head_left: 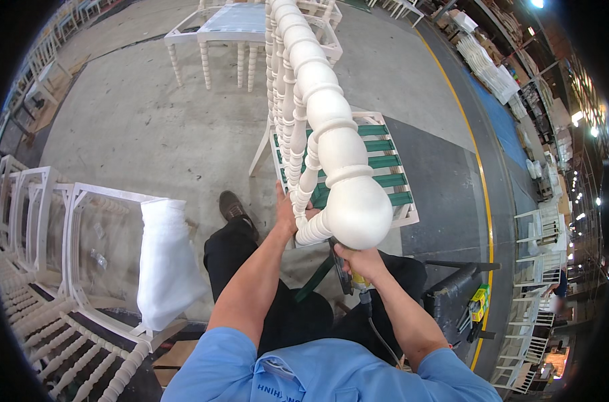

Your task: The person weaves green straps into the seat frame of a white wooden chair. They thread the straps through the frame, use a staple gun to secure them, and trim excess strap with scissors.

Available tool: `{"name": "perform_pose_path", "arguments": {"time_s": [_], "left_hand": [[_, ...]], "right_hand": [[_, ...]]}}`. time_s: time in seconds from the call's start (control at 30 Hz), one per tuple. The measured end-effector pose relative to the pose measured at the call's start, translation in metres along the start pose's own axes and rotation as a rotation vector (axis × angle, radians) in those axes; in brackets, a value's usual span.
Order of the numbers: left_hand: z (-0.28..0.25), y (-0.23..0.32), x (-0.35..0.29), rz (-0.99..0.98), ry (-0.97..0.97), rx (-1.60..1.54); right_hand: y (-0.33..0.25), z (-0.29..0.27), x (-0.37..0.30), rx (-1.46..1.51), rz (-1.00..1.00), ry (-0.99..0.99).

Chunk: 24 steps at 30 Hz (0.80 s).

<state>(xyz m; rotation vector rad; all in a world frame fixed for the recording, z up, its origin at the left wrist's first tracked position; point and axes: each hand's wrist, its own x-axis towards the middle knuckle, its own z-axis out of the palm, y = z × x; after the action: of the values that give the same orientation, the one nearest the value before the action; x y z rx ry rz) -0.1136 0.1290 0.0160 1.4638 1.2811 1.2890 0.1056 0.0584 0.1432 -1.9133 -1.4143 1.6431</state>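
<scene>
Right in front of me stands a white chair [345, 144] with turned, beaded posts and spindles; its thick top rail ends in a large ball close to me. Green webbing straps [383, 161] cross its slatted seat frame. My left hand [288, 213] grips the chair low down, where the spindles meet the frame; some of its fingers are hidden behind the wood. Below the ball, my right hand [365, 265] is closed round a staple gun [345, 271] with a black magazine and a yellow part, held near the frame. A loose green strap [316, 276] hangs between my legs.
An air hose [378, 328] runs from the tool past my right forearm. White cloth [164, 261] covers a chair part at left, among stacked white chairs [70, 335]. On my right, a black stand [450, 295] bears a yellow box [479, 303]. Another white chair [232, 30] stands ahead.
</scene>
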Motion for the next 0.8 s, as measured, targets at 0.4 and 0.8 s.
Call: {"name": "perform_pose_path", "arguments": {"time_s": [0.4,0.8], "left_hand": [[0.002,0.004,0.001,0.100,0.107,0.194],[0.004,-0.027,0.010,-0.123,-0.033,-0.149]], "right_hand": [[0.002,0.010,0.000,-0.013,0.003,0.002],[-0.001,-0.046,-0.051,0.239,-0.067,0.037]]}}
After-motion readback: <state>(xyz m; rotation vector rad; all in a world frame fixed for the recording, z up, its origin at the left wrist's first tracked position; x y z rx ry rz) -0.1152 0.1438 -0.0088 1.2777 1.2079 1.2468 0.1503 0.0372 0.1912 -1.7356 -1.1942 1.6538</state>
